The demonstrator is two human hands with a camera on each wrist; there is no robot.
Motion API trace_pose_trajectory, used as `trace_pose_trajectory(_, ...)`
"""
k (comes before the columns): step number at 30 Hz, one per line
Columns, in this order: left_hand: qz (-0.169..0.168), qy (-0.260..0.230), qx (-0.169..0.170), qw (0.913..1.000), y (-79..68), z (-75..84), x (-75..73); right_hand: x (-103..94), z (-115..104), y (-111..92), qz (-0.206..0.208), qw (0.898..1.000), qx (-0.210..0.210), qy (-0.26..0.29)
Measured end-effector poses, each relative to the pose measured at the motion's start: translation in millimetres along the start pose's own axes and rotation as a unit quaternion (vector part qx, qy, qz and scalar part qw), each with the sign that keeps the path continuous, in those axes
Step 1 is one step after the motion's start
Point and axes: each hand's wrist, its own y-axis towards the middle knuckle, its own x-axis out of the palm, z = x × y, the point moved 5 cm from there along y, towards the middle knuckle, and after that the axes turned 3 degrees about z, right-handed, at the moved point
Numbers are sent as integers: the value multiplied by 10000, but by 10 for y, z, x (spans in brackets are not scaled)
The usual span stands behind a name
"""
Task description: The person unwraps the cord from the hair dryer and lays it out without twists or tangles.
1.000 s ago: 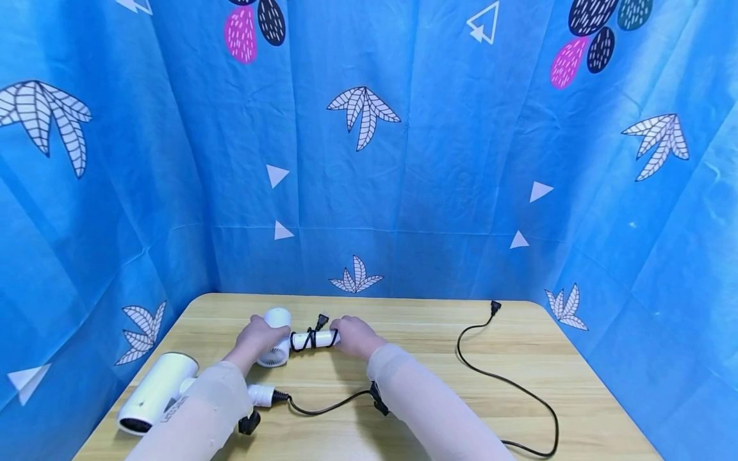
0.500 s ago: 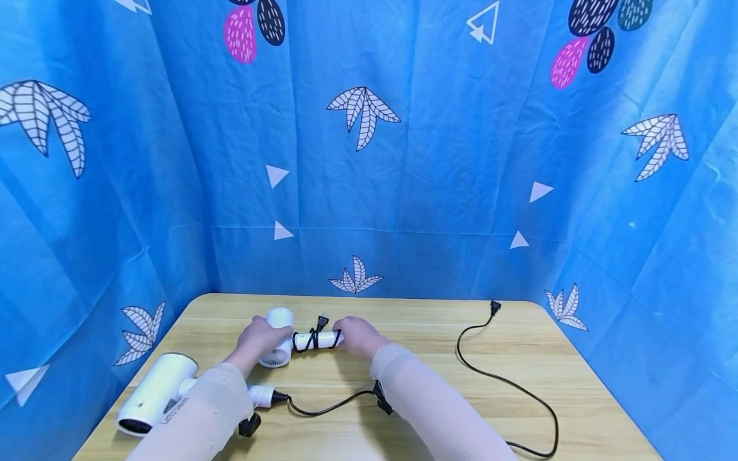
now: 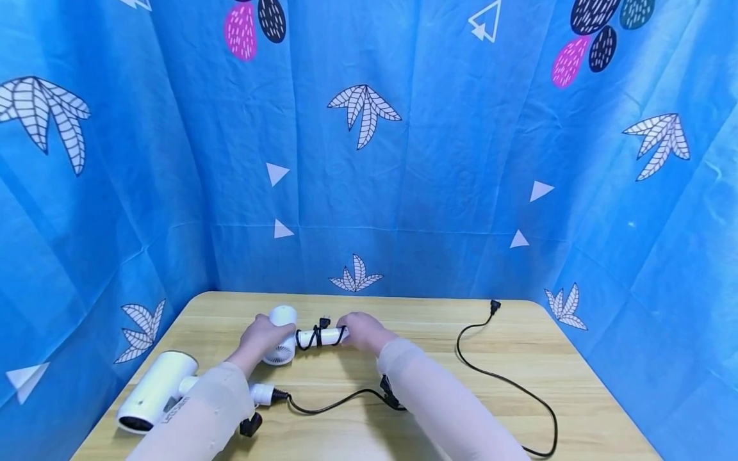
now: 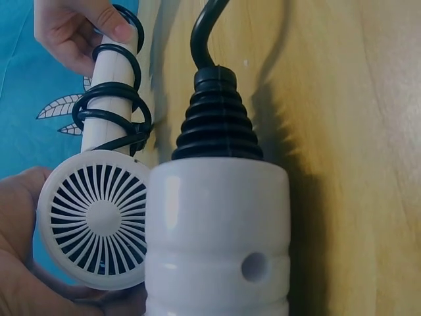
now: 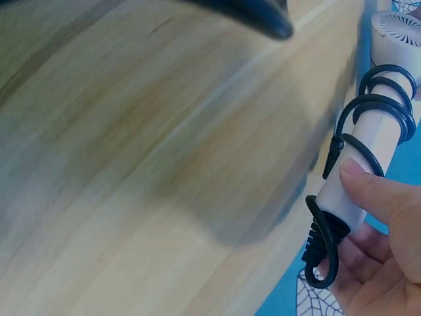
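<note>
Both hands hold a small white hair dryer (image 3: 283, 315), its handle pointing right and its black cord (image 4: 112, 95) wound round the handle. The left hand (image 3: 261, 338) grips its barrel from the left; the round vent grille (image 4: 104, 218) faces the left wrist camera. My right hand (image 3: 362, 331) grips the end of the handle (image 5: 375, 138), thumb on top and fingers underneath. The cord's plug (image 3: 325, 323) sticks up behind the handle. Below the left forearm lies a larger white hair dryer (image 3: 158, 389), partly covered by the sleeve.
From the larger dryer's handle (image 4: 217, 224) a black cord (image 3: 323, 412) passes under the right forearm. It curves across the right side of the wooden table (image 3: 576, 397) to a plug (image 3: 495, 307) near the back edge. Blue patterned curtains (image 3: 357, 192) enclose the back and sides.
Both hands and the small hair dryer have shifted slightly to the right. The larger hair dryer stays in place, and the grip of both hands looks the same.
</note>
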Motion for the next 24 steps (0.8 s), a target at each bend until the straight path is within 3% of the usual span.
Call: trace_pose_trajectory(24,144,-190,205,9995,-33,157,52,-198,86,-80,198,9973,-653,-289)
